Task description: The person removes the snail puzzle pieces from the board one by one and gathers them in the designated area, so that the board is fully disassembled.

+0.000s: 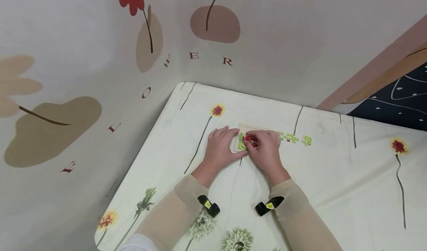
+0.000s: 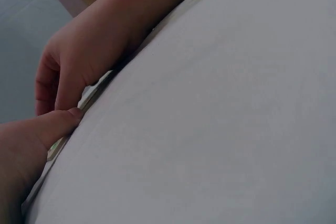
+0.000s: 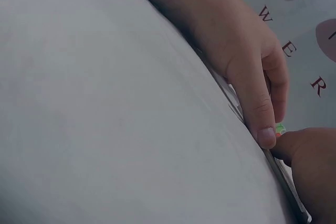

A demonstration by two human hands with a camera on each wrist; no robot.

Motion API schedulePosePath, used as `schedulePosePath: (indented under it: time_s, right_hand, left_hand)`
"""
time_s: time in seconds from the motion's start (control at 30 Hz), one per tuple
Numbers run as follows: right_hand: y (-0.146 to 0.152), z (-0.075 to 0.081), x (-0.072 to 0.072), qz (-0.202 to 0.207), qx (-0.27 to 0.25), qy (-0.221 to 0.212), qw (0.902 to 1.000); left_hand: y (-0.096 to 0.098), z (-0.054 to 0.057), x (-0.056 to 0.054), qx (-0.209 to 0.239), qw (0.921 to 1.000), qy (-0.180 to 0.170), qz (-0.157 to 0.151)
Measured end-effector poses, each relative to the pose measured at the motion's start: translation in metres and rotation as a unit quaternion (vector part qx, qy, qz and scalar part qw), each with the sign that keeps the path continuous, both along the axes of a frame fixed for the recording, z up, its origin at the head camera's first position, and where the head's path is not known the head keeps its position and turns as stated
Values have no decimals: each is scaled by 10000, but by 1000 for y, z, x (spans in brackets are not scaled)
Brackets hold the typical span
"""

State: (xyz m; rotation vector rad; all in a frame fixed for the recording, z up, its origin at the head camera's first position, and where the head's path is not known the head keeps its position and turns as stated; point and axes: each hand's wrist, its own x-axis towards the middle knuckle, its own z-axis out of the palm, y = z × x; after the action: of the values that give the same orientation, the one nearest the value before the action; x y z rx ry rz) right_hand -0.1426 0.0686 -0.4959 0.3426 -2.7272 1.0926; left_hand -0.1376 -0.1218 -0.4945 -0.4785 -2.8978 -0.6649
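A small wooden jigsaw puzzle board (image 1: 247,126) lies on the cloth, with red and green puzzle pieces (image 1: 247,138) set inside its frame. My left hand (image 1: 220,147) steadies the board from the left, its thumb along the near edge and its fingers at the far left corner. Over the board, the bent fingers and thumb of my right hand (image 1: 268,151) pinch down at a red puzzle piece, mostly hidden beneath them. Both wrist views look low across the cloth; there my left thumb (image 2: 60,121) meets the right fingertips at the board's edge.
Several loose green puzzle pieces (image 1: 292,138) lie in a row right of the board, the nearest partly behind my right hand. A flower-printed cloth (image 1: 337,177) covers the table. Walls with printed flowers and letters (image 1: 213,58) rise along its left and far sides.
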Motion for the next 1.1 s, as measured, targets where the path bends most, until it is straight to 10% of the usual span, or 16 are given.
schedulePosePath:
  time_s: [0.6, 1.1]
  right_hand:
    - [5, 2, 6, 152, 767, 694, 9945]
    - [51, 0, 22, -531, 384, 349, 9972]
  left_hand:
    - [1, 0, 1, 92, 10000, -12, 13]
    - [0, -2, 0, 85, 9999, -132, 34]
